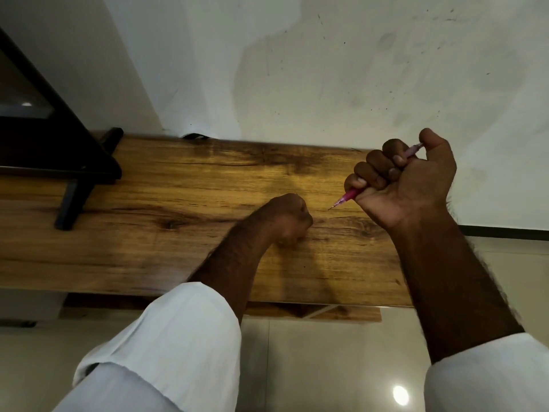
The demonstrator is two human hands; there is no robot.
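Head view: right hand point(407, 179) raised above the wooden desk point(148, 233), fingers curled tight round a pink pen point(347, 198), tip pointing down-left, clear of the wood. Left hand point(285, 218) balled into a fist, empty, resting on the desk. Black stand point(74, 185) far left.

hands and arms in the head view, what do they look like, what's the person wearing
Both arms wear loose white sleeves, the left sleeve and right sleeve pushed back so the hairy forearms are bare. The left hand and right hand are bare: no gloves, rings, watch or bracelet visible.
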